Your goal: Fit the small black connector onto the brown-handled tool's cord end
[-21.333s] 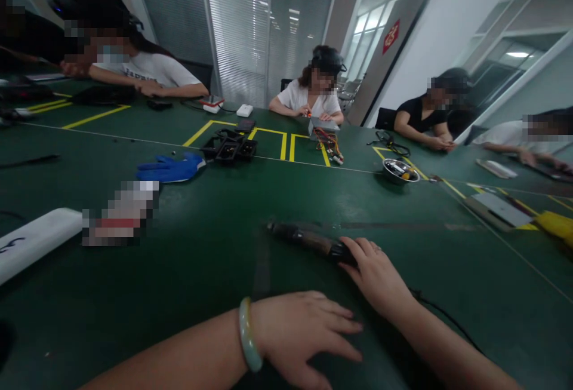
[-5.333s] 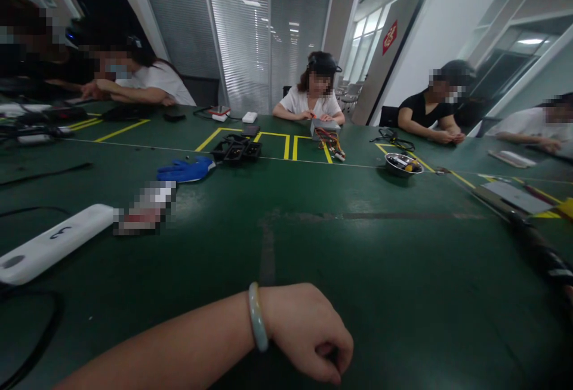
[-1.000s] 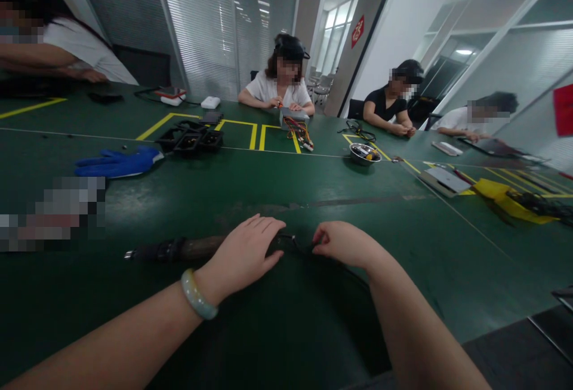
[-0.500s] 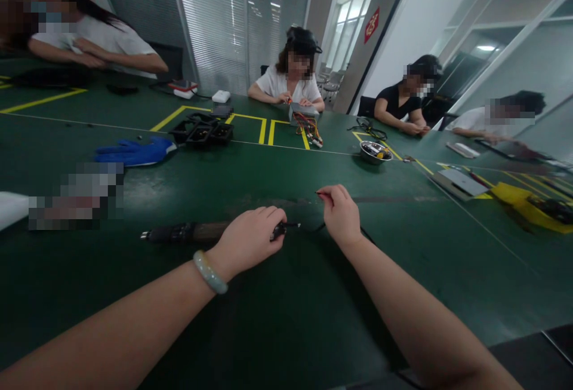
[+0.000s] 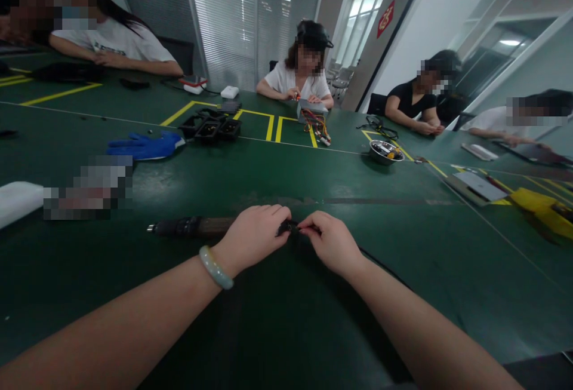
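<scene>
A dark electric screwdriver (image 5: pixel 197 227) lies on the green table, its metal tip pointing left. My left hand (image 5: pixel 257 232), with a pale bangle at the wrist, is wrapped round the tool's right end. Close beside it, my right hand (image 5: pixel 329 239) pinches something small and dark at that end; what it is cannot be made out. A black cable (image 5: pixel 387 269) runs from behind my right wrist toward the lower right.
Left of the tool are a blue glove (image 5: pixel 150 145) and a white object (image 5: pixel 20 202). Farther back are black trays (image 5: pixel 210 125), a box with coloured wires (image 5: pixel 313 109), and a metal bowl (image 5: pixel 385 152). A yellow bin (image 5: pixel 544 208) stands right. Several people sit across the table.
My right hand has moved left and down, bringing its fingertips up to the tool's right end. My left hand keeps its hold. The view has shifted slightly.
</scene>
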`<state>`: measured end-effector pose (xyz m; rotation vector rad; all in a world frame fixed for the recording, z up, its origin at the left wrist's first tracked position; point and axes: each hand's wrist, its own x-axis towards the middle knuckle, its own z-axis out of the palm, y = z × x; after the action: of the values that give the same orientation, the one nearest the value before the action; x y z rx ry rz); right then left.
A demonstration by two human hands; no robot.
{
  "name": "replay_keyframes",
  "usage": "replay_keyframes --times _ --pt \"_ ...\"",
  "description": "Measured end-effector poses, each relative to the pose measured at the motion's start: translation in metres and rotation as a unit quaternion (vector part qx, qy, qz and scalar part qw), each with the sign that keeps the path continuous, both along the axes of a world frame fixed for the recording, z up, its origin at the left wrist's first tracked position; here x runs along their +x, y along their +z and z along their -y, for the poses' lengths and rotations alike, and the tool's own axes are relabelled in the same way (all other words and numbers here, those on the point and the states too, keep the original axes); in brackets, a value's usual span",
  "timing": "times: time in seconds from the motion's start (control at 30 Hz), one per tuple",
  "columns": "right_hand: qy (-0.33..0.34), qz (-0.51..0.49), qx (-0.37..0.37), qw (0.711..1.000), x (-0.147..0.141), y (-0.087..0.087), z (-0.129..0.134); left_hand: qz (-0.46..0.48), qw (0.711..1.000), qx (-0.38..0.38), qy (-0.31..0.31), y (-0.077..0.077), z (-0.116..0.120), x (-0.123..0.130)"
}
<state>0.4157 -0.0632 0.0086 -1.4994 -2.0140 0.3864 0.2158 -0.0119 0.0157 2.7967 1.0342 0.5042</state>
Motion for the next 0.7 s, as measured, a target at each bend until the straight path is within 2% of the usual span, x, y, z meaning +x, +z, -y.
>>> replay_keyframes --times 0.2,0.4,0.7 --pt "-0.020 -0.012 -0.018 1.000 0.001 -0.005 -0.004 0.005 1.000 0.009 -0.001 -0.002 0.001 0.000" --pt "-0.019 -0.002 -0.006 1.000 0.000 -0.010 -0.006 0.012 0.999 0.039 -0.028 -0.004 0.003 0.005" --pt "-0.023 0.006 0.000 1.000 -0.003 -0.012 -0.004 0.006 1.000 0.031 0.004 -0.003 0.004 0.006"
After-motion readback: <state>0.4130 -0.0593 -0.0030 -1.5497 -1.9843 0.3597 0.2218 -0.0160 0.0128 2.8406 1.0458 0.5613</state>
